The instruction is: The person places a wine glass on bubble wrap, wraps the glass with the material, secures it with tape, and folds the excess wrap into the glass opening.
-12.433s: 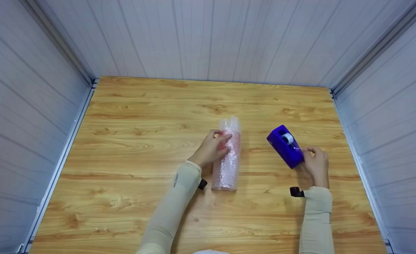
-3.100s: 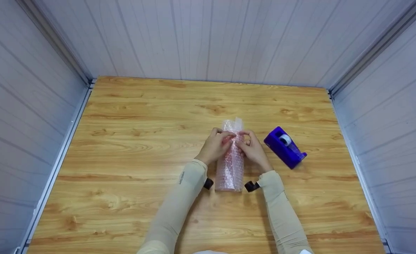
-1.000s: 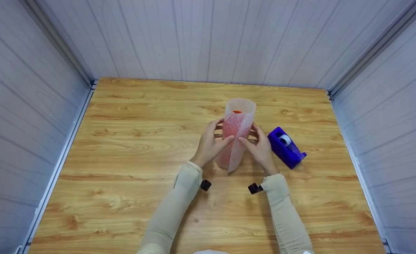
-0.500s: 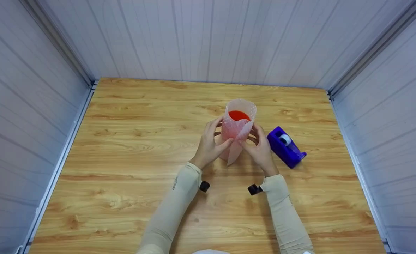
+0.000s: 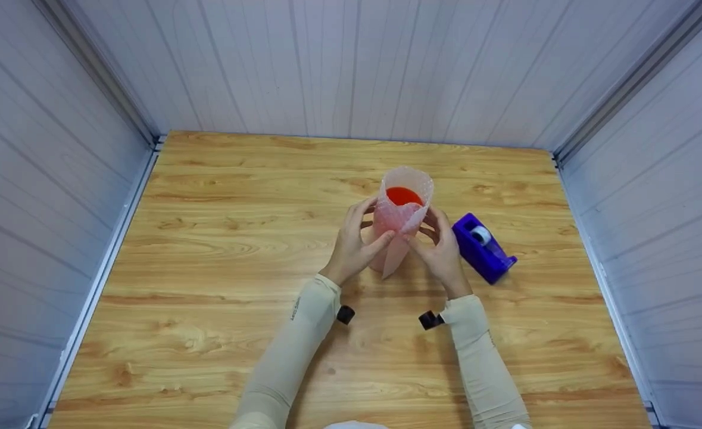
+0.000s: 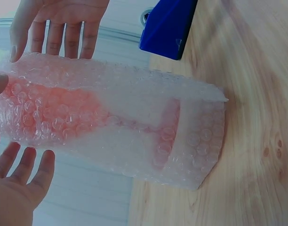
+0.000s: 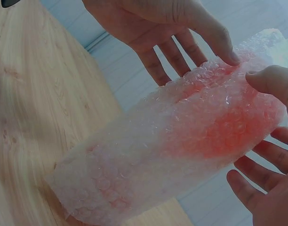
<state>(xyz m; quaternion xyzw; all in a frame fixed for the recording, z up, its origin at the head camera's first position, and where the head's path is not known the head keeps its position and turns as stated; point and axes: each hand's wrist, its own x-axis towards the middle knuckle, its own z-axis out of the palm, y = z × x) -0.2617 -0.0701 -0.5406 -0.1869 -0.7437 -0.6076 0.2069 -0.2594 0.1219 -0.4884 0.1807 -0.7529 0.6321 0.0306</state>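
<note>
A red goblet (image 5: 402, 195), its stem and foot showing faintly through the plastic in the left wrist view, stands inside a roll of bubble wrap (image 5: 410, 174). The roll is upright, its top end gaping toward the head camera. My left hand (image 5: 351, 247) grips the roll from the left, fingers round its far side and thumb on the front overlap. From the right, my right hand (image 5: 443, 253) holds it the same way, the two thumbs close together at the seam. The wrap's lower end sits at the tabletop in the right wrist view.
A blue tape dispenser (image 5: 483, 249) with a white roll of tape stands just right of my right hand. Pale panel walls (image 5: 351, 71) border the wooden table (image 5: 220, 250) at the back and both sides.
Earlier the wrapped goblet lay flat and my right hand was at the tape dispenser. Both hands then took hold of the roll and tilted it upright. Over the last half second it barely moves.
</note>
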